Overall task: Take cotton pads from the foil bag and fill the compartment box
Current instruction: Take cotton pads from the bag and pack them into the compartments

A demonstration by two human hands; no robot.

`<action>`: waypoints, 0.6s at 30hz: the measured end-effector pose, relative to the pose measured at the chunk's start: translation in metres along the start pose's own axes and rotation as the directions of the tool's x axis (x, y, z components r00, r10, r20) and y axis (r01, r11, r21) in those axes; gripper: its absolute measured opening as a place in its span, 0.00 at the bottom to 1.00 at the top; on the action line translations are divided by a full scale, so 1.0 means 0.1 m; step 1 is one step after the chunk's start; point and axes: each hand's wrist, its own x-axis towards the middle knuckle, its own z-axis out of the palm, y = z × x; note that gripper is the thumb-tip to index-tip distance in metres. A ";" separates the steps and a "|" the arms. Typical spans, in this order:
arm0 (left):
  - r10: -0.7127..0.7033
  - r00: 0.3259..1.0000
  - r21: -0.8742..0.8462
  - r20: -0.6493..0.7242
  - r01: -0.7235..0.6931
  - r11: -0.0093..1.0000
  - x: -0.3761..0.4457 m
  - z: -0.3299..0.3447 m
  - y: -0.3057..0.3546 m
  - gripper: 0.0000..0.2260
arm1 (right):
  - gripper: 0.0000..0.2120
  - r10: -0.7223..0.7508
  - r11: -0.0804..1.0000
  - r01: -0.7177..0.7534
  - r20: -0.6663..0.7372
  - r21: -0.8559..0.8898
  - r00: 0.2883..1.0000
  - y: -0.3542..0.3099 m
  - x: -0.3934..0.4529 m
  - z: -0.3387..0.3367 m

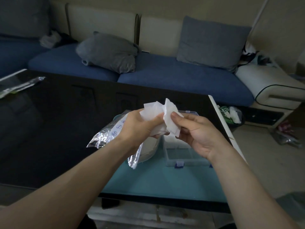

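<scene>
Both hands are raised above the table, each holding white cotton pads. My left hand grips a bunch of cotton pads. My right hand pinches another pad between thumb and fingers, right beside the left bunch. The silver foil bag lies on the table under my left wrist, with more white pads showing at its open end. The clear compartment box with blue latches sits below my right hand, partly hidden by it.
The dark glossy table has a teal patch near its front edge. Its right edge runs close to the box. A clear plastic wrapper lies at the far left. A blue sofa with grey cushions stands behind.
</scene>
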 end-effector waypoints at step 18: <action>-0.396 0.841 -0.504 0.369 0.539 0.675 -0.06 0.06 0.10 0.11 | 0.18 0.117 0.962 -0.104 -0.038 0.253 0.992 -0.01 0.03 -0.07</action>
